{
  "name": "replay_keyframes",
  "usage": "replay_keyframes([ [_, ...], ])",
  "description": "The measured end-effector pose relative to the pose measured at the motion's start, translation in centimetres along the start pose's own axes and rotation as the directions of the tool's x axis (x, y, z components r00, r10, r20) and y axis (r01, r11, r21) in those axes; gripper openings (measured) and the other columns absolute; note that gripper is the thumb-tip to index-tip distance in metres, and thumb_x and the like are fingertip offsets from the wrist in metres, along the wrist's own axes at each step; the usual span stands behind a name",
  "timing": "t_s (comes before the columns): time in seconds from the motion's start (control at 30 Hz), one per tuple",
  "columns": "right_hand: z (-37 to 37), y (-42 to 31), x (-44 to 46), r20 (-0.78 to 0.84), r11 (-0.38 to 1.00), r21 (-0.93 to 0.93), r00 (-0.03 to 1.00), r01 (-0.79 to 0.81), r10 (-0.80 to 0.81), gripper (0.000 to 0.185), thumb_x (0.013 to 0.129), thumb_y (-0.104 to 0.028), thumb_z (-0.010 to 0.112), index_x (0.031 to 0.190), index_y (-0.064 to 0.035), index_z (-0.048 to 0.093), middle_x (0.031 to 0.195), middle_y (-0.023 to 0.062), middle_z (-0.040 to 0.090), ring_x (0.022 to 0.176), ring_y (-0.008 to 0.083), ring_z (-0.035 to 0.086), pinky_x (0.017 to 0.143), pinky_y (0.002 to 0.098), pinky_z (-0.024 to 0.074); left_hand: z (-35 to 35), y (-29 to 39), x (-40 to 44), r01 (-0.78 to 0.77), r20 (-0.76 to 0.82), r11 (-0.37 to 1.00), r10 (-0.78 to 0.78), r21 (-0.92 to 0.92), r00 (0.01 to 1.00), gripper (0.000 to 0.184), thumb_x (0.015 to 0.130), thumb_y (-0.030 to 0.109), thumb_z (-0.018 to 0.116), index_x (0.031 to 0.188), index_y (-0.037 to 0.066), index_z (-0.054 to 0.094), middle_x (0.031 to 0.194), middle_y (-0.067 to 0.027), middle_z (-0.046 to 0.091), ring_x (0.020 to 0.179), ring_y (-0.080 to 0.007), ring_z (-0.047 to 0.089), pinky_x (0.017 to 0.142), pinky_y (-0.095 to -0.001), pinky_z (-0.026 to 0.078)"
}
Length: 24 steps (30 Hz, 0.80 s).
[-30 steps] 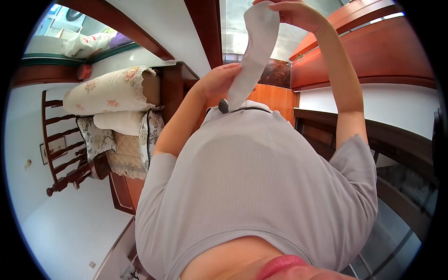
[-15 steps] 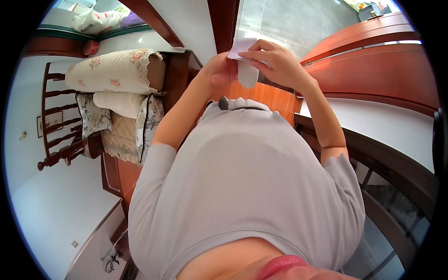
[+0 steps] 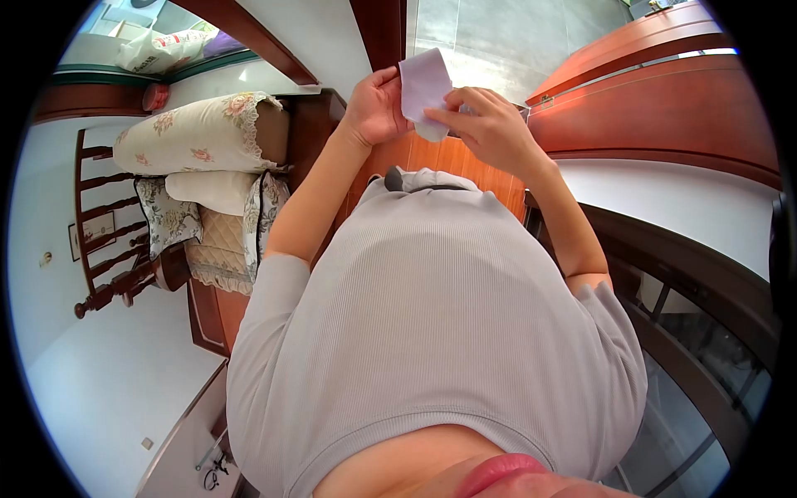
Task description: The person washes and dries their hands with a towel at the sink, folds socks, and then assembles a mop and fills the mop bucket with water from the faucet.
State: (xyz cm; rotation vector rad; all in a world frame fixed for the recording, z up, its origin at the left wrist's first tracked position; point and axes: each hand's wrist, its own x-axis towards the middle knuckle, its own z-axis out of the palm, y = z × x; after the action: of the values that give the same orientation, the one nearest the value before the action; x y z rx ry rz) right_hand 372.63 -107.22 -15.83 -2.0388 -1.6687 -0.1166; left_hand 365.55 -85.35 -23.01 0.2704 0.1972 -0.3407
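Observation:
Ahead of my chest, a pale lavender sheet [image 3: 425, 79] hangs between my two hands; whether it is cloth or paper I cannot tell. My right hand [image 3: 490, 124] pinches its lower right edge between thumb and fingers. Below the sheet pokes out a rounded whitish end [image 3: 431, 132], mostly hidden behind it. At the sheet's left side is my left hand [image 3: 375, 108], palm turned up and thumb apart, not pinching. Part of its fingers is hidden by the sheet.
On the left stands a wooden bench with a cushioned seat [image 3: 217, 236], a floral-covered bolster [image 3: 199, 133] and a patterned pillow [image 3: 168, 212]. A reddish wooden door [image 3: 647, 116] is to the right, a dark railing [image 3: 656, 249] below it. Grey tiles [image 3: 498, 41] lie beyond the doorway.
The lavender sheet has been spread wider and now covers most of the whitish piece. My left hand has moved up and left, its thumb coming away. My right hand has shifted slightly lower.

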Motion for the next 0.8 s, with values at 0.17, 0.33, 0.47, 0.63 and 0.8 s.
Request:
replay_keyframes([
  [0.17,0.5,-0.6,-0.5,0.003,0.999,-0.001,0.999,0.034,-0.033,0.033,0.076,-0.007,0.071,0.107,-0.0183,0.070,0.097,0.0016,0.056,0.093,0.0204,0.061,0.083,0.0339,0.0511,1.5,-0.3,0.2,-0.040,-0.194,0.981,0.077,0.191,0.978,0.035,0.098,0.017,0.046,0.130,0.002,0.044,0.124,-0.0140,0.057,0.112,-0.0258,0.059,0.095,-0.0417,0.050],
  [0.33,-1.1,-1.8,-0.3,-0.076,0.986,0.123,0.991,0.117,-0.108,0.026,0.076,-0.011,0.074,0.101,-0.0142,0.070,0.095,0.0036,0.056,0.090,0.0198,0.061,0.077,0.0313,0.0502,3.0,-0.5,-0.5,-0.104,-0.189,0.932,0.179,0.348,0.966,0.036,0.097,0.013,0.048,0.132,0.003,0.043,0.124,-0.0131,0.057,0.111,-0.0242,0.060,0.094,-0.0407,0.051],
  [0.47,0.4,-0.1,-0.1,-0.164,0.644,0.668,0.771,-0.373,0.615,0.024,0.090,-0.015,0.067,0.109,-0.0010,0.061,0.099,0.0048,0.060,0.088,0.0129,0.060,0.074,0.0268,0.0484,5.0,-1.6,-1.4,-0.093,-0.176,0.763,0.263,0.640,0.949,0.040,0.097,0.015,0.049,0.135,0.004,0.043,0.125,-0.0093,0.057,0.111,-0.0201,0.059,0.093,-0.0363,0.051],
  [0.63,0.6,1.7,2.5,-0.020,0.305,0.888,0.634,-0.344,0.773,0.032,0.085,-0.029,0.073,0.098,-0.0007,0.065,0.092,0.0045,0.064,0.081,0.0099,0.059,0.071,0.0250,0.0485,6.0,-3.6,-1.8,-0.186,-0.032,0.597,0.335,0.780,0.942,0.040,0.095,0.014,0.056,0.132,0.003,0.048,0.120,-0.0065,0.059,0.108,-0.0152,0.058,0.092,-0.0314,0.048],
  [0.8,1.1,0.9,3.6,0.022,0.217,0.940,0.681,-0.263,0.732,0.025,0.085,-0.023,0.074,0.097,-0.0020,0.066,0.079,0.0011,0.065,0.078,0.0067,0.058,0.068,0.0218,0.0457,5.9,-3.8,-1.8,-0.179,-0.089,0.664,0.348,0.726,0.933,0.038,0.092,0.012,0.061,0.127,0.000,0.052,0.114,-0.0062,0.062,0.105,-0.0135,0.058,0.091,-0.0303,0.048],
])
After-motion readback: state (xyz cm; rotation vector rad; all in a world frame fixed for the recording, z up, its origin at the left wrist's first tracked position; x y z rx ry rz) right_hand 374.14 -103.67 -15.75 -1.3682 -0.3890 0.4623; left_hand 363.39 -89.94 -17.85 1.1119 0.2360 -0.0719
